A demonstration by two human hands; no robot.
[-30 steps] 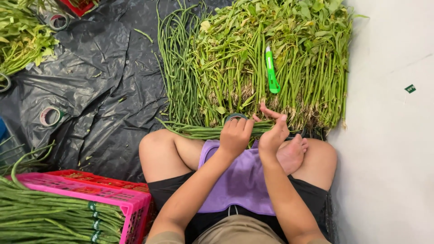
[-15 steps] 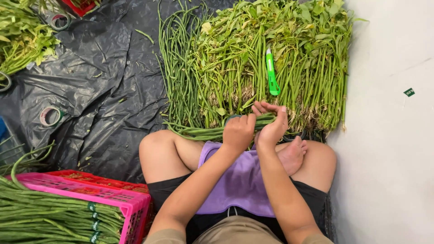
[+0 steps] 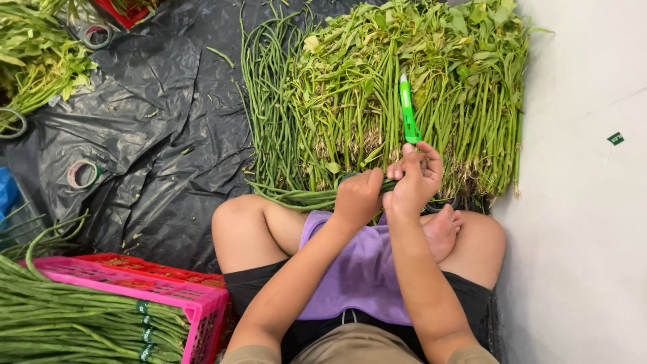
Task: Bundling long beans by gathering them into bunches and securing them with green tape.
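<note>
A pink crate point(image 3: 195, 307) and tape roll point(image 3: 82, 174) lie left.

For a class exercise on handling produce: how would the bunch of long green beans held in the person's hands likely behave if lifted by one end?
The bunch of long beans would probably droop, since the loose pods trail in curves over the black sheet. It looks light for its length: the pods are thin. Gripped by the left hand and right hand, pods may slide apart unless tied.
</note>
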